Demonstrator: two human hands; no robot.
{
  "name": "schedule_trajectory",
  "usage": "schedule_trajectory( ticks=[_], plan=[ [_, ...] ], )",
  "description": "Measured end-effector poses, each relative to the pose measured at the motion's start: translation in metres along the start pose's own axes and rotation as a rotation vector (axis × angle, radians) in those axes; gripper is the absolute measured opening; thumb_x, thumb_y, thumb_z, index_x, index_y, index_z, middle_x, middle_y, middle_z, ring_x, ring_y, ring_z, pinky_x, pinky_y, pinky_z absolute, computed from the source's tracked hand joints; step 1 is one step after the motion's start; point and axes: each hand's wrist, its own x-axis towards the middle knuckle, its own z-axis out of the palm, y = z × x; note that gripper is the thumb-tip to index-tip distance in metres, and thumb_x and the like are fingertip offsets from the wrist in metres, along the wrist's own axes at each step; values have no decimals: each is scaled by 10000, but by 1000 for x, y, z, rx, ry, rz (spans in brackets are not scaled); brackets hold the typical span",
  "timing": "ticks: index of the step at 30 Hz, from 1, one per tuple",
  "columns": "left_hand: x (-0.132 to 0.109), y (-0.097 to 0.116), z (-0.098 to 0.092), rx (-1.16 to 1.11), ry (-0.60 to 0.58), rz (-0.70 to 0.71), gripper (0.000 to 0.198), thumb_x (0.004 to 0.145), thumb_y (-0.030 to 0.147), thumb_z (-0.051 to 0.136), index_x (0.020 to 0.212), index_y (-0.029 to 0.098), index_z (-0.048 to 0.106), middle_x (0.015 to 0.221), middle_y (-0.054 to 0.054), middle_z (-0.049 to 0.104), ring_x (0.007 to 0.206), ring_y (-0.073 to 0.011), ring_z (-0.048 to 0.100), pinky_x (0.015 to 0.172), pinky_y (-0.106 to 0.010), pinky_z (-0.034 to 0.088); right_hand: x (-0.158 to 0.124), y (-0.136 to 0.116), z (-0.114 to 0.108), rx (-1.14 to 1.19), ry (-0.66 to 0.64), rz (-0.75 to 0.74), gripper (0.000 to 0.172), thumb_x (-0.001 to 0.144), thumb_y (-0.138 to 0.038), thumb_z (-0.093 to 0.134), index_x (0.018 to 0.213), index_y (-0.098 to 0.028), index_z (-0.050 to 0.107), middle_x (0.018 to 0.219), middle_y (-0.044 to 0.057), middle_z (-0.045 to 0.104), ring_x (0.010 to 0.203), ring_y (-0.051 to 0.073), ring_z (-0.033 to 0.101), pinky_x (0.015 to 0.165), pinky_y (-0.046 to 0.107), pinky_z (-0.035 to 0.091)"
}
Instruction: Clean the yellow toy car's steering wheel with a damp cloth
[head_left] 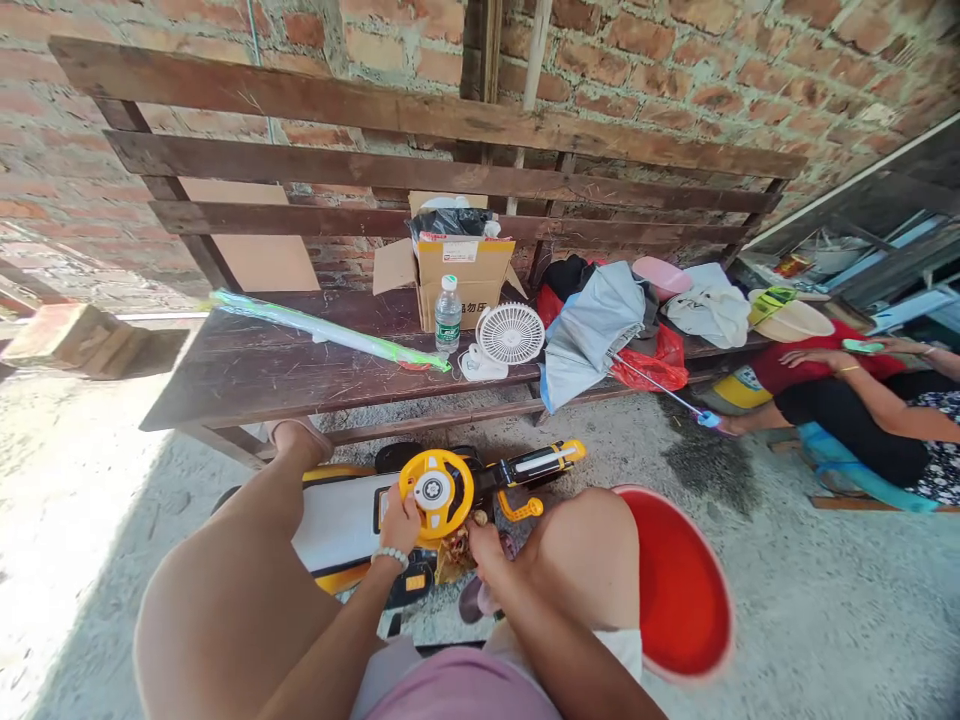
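Observation:
A yellow and white ride-on toy digger sits on the floor between my legs. My left hand, with a beaded bracelet at the wrist, is closed on the left rim of its yellow steering wheel. Just below and right of the wheel, my right hand has its fingers bent together beside a brownish crumpled patch. What those fingers hold is too small to name. The toy's black arm reaches right, and a yellow handle-like piece sticks out below it.
Behind the toy, a wooden bench bears a cardboard box, a water bottle, a white fan, a green-wrapped stick and an umbrella. A red tub stands by my right knee. Another person sits at right.

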Motion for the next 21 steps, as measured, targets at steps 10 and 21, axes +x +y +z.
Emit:
schedule_trajectory(
  ticks=[10,21],
  plan=[
    [-1,9,-4,-24,-48,-44,384,1063,320,484,1405,203,612,1064,-130,773,1139,-358,785,1030,-537,628,-17,-101,-122,-398,79,-451,382,948,-309,666,1313,-237,753,1245,105,824,1146,304,785,1034,415,616],
    [-3,8,-9,27,-45,-7,407,1066,399,465,1391,206,617,1018,-144,798,924,-356,801,858,-500,649,76,-142,-179,-1132,-117,-389,300,994,-196,652,1253,-202,803,1311,134,803,1241,316,678,1063,391,503]
  ],
)
